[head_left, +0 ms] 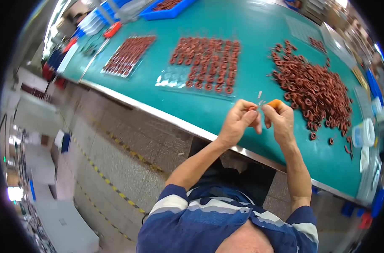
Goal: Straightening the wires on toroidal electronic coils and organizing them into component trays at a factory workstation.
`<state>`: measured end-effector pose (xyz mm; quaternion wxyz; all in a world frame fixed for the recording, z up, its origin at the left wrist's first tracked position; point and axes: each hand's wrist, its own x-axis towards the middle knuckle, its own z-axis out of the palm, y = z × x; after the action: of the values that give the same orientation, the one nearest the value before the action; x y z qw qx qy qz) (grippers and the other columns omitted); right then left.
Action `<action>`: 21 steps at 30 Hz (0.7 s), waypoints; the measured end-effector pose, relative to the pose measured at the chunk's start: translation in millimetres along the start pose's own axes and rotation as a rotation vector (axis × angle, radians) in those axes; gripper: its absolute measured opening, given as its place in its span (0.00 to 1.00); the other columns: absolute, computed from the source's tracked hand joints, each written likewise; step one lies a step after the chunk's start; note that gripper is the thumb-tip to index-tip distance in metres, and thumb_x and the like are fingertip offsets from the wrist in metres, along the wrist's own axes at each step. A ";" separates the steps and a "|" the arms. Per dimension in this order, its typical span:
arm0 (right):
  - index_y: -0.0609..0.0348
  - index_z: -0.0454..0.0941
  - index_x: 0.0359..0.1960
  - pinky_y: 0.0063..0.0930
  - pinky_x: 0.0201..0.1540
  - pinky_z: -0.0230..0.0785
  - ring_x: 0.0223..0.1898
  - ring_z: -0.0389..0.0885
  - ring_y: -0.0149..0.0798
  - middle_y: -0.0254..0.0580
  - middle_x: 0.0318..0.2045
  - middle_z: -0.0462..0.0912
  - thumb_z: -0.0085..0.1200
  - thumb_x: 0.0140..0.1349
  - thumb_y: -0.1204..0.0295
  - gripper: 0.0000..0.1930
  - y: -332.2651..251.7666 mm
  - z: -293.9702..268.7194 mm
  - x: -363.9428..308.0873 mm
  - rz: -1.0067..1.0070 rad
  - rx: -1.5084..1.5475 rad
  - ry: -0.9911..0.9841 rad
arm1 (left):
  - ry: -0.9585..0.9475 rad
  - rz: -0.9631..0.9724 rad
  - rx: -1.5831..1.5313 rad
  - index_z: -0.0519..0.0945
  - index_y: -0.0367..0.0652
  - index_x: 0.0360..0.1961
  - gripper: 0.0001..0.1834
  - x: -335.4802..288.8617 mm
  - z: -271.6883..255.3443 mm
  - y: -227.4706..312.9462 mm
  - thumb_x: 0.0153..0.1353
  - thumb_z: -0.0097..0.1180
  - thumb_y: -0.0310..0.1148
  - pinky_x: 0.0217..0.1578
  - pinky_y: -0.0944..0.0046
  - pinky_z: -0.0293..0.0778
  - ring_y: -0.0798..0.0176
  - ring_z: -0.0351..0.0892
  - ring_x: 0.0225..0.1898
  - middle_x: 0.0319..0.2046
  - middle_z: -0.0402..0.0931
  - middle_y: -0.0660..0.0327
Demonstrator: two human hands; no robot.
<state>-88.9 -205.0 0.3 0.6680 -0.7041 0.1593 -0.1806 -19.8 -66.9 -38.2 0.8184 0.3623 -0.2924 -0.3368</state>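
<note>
Above the front of the green table, my two hands work close together. My left hand (236,122) is closed, pinching a small red-brown wire-wound ring (252,108), mostly covered by the fingers. My right hand (281,121) is closed too, an orange cover on one finger; its fingertips pinch the thin, pale wire end (262,102) beside the ring. Just beyond the fingertips a small pale strip (260,94) shows on the table. To the right lies a big loose heap of similar rings (314,86).
A clear plastic tray (171,81) with rows of rings stands ahead to the left; a fuller tray (128,57) lies farther left. At the back sits a blue bin (168,13). A white tub (363,133) stands at the right edge. The table's metal edge (158,119) runs before me.
</note>
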 end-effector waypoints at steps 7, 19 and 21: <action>0.63 0.77 0.27 0.17 0.19 0.60 0.17 0.69 0.22 0.31 0.18 0.75 0.58 0.59 0.69 0.10 -2.4 35.9 10.7 0.106 0.040 -0.221 | 0.087 0.000 0.003 0.67 0.40 0.49 0.13 -29.6 -34.3 12.9 0.70 0.43 0.37 0.32 0.62 0.77 0.59 0.78 0.29 0.31 0.74 0.55; 0.64 0.76 0.48 0.26 0.36 0.71 0.35 0.78 0.34 0.43 0.39 0.79 0.57 0.60 0.71 0.15 9.9 -40.2 47.9 -0.352 -0.742 0.172 | 0.248 -0.049 0.174 0.67 0.38 0.43 0.06 -38.4 -87.7 75.9 0.68 0.44 0.28 0.30 0.67 0.77 0.65 0.78 0.28 0.30 0.75 0.57; 0.63 0.79 0.42 0.24 0.35 0.72 0.34 0.80 0.32 0.41 0.36 0.82 0.58 0.60 0.71 0.11 -2.0 -5.9 36.8 -0.372 -0.576 0.070 | 0.229 -0.050 0.174 0.65 0.37 0.44 0.07 -37.5 -83.9 77.8 0.68 0.45 0.28 0.30 0.67 0.76 0.66 0.77 0.27 0.29 0.74 0.58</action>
<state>-59.1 -227.2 4.1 0.3916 -0.8741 0.0955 -0.2712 44.7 34.7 -33.1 0.8034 0.4751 -0.2159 -0.2869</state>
